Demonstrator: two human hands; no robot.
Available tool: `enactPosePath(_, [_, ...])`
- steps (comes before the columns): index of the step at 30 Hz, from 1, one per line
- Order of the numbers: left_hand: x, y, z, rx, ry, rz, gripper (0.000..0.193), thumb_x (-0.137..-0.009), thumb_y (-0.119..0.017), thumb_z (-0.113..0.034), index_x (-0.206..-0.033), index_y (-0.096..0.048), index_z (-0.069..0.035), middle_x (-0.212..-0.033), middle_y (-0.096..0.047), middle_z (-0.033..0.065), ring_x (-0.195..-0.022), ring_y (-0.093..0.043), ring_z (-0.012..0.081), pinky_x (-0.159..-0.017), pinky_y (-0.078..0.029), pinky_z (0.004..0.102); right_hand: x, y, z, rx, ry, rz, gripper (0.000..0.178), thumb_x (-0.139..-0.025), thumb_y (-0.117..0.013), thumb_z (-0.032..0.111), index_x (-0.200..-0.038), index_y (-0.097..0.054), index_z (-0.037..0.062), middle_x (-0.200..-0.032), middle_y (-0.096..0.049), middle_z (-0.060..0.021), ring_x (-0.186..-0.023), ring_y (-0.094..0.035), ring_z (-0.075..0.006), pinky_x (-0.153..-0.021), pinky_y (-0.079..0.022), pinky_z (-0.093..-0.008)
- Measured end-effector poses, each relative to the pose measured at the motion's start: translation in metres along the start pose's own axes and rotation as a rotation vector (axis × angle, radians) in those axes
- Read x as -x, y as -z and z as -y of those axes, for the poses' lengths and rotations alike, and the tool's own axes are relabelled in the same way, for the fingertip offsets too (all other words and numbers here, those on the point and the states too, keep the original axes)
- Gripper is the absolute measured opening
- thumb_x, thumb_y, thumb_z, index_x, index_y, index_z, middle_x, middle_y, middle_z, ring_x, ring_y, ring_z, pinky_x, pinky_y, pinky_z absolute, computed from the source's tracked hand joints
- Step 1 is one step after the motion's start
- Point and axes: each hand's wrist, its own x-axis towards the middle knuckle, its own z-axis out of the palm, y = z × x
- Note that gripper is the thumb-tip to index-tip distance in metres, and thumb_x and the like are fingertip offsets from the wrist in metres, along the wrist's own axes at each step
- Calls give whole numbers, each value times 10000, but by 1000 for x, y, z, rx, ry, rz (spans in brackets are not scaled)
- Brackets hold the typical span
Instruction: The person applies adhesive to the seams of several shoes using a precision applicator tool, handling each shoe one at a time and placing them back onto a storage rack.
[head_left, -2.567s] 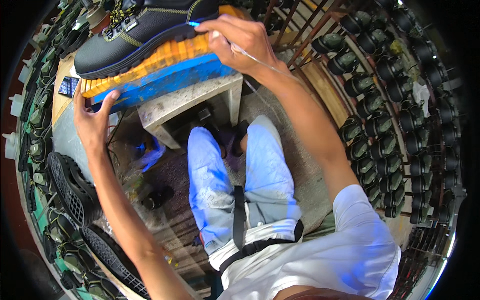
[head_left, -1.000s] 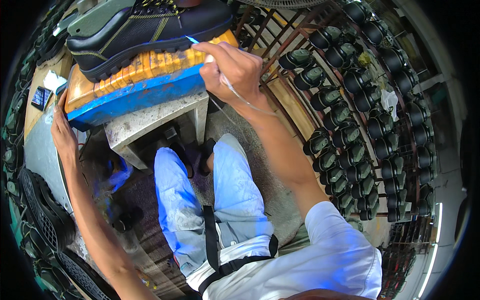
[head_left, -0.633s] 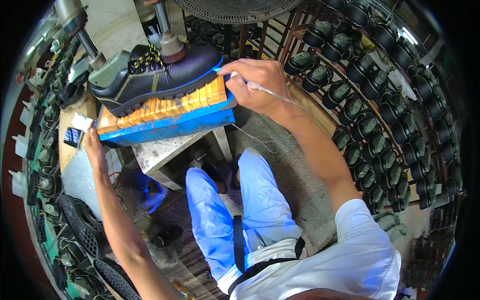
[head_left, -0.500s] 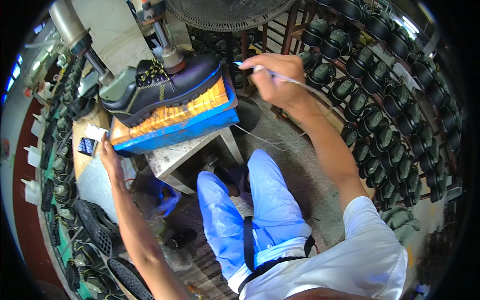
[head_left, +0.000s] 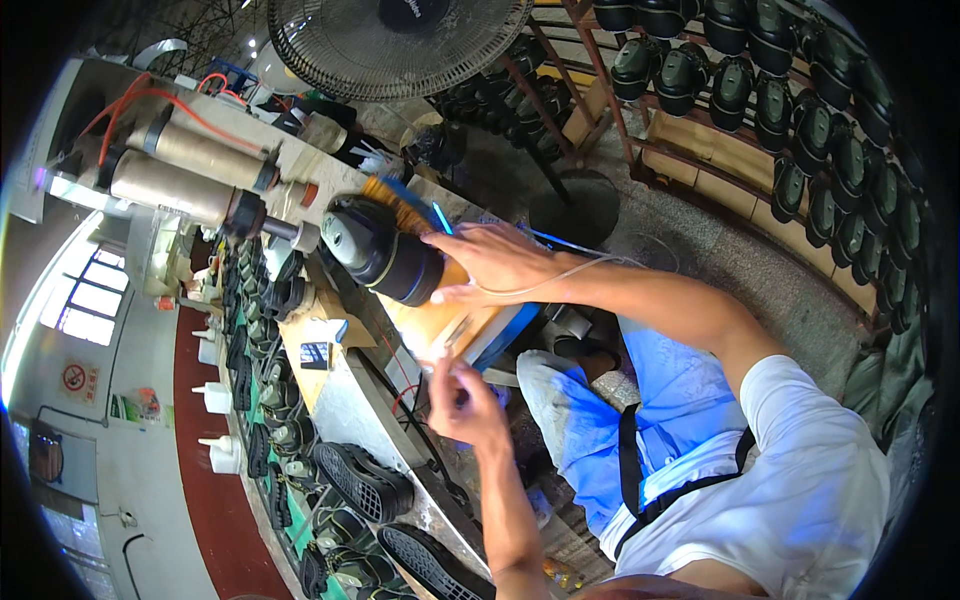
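A black safety shoe (head_left: 408, 272) with a grey-green collar (head_left: 345, 237) sits on an orange-topped block with a blue side (head_left: 512, 335). My right hand (head_left: 495, 262) reaches over the shoe's near end, fingers and thumb spread against it. A thin pen-like tool (head_left: 442, 217) with a bright blue tip juts out from those fingers, and a pale cord (head_left: 600, 259) trails along the wrist. Just in front of the block, my left hand (head_left: 468, 405) is closed in a pinch. Whatever it holds is too small and blurred to name.
Metal press cylinders (head_left: 175, 190) reach toward the shoe from the left. Loose black soles (head_left: 365, 480) lie on the bench beside my left arm. A round fan (head_left: 400, 40) stands beyond the block. Racks of shoes (head_left: 760, 90) fill the right. White bottles (head_left: 220, 455) line the left wall.
My view has swung left. The right hand came down from the air onto the shoe. My left hand left the block's left corner and is now pinched in front of it. The shoe appears turned.
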Motion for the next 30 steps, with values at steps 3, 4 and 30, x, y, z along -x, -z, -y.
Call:
enactPosePath(3, [-86, -10, 20, -71, 24, 132, 468, -978, -760, -161, -1398, -644, 11, -1046, -748, 124, -892, -687, 185, -779, -533, 333, -17, 7, -6, 58, -175, 83, 905, -803, -819, 639, -1353, -567, -34, -1089, -716, -273, -1064, -685, -449, -973, -517, -541])
enactPosePath(4, [-117, -16, 36, -303, -180, 106, 702, -932, -829, -319, -1479, -558, 27, -1305, -692, 236, -1190, -666, 362, -1039, -505, 462, -25, 9, -11, 71, -180, 66, 919, -777, -830, 654, -1332, -577, -33, -1093, -717, -277, -1069, -683, -452, -977, -516, -541])
enactPosePath(30, [-109, 22, -20, 1026, 630, 329, 653, -1010, -732, -389, -1496, -506, -16, -1355, -675, 134, -1171, -685, 300, -1034, -555, 457, -3, 131, -20, -883, 35, 8, 697, -1044, -694, 417, -1518, -500, -56, -1518, -580, -225, -1441, -538, -288, -1218, -409, -405])
